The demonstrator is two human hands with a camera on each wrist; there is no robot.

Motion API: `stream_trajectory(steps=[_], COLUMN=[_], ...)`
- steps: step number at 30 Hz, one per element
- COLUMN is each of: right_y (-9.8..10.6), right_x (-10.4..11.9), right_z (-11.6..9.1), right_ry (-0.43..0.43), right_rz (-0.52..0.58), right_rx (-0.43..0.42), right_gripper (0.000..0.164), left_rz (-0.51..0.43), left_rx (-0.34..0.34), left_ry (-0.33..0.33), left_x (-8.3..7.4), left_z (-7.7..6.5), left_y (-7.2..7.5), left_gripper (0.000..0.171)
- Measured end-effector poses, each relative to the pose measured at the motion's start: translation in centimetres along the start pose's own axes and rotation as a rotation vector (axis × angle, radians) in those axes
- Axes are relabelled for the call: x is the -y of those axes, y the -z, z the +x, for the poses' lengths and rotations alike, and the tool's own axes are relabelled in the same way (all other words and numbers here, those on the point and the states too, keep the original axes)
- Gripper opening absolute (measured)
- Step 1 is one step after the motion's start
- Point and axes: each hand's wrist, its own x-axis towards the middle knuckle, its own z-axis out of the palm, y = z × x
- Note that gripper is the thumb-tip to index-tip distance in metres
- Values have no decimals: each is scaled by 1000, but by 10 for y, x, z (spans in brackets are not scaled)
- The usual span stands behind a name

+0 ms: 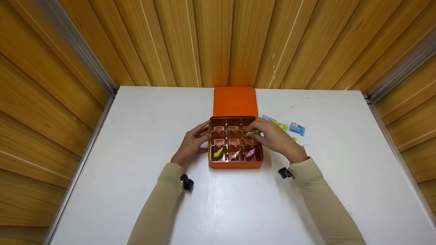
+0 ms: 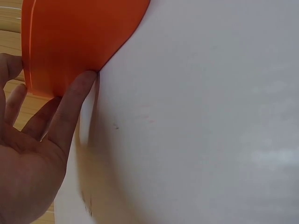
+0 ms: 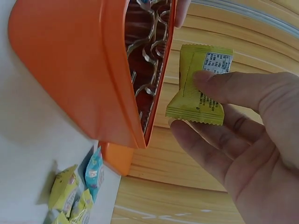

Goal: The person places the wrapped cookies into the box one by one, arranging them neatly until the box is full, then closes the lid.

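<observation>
An orange box (image 1: 235, 165) lies open on the table, fitted with a clear divided tray. Its front row holds a yellow-green wrapped candy (image 1: 218, 153) at left and pink wrapped candies (image 1: 250, 154) in the middle and right compartments. My left hand (image 1: 192, 143) rests against the box's left side, with fairly straight fingers (image 2: 70, 109) touching the wall and lower edge. Over the right part of the tray, my right hand (image 1: 277, 137) pinches a yellow wrapped candy (image 3: 198, 88) between thumb and fingers. Printed text faces the right wrist camera.
The box's orange lid (image 1: 235, 102) extends behind it toward the wooden wall (image 1: 213, 41). Right of the box lie a blue candy (image 1: 297, 128) and several more blue and yellow ones, including a yellow candy (image 3: 64, 189). The white table (image 1: 153, 119) has metal-framed walls around it.
</observation>
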Motion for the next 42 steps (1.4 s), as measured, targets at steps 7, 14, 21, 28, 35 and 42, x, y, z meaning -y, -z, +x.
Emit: stream_trajectory(steps=[7,14,21,28,35,42], right_y=[-5,-10,-15,-22,-28,-35], right_x=[12,17,20,26,36,40], right_z=[9,18,26,36,46,55], right_ry=[-12,-17,3,65,58,78], right_rz=[20,29,46,45,33,16], right_rx=[34,76,95,95,132,170], right_gripper=[23,23,22,23,22,22], left_rz=[-26,-21,17,-11,0,-31], left_rx=[2,4,-10,-16,-19,-5], left_ry=[8,9,14,21,22,22], left_x=[0,-1,-1,0,-1,-1], left_z=[0,0,-1,-2,-1,0], left_y=[-1,-1,0,0,-1,0], left_gripper=[61,60,61,61,59,59])
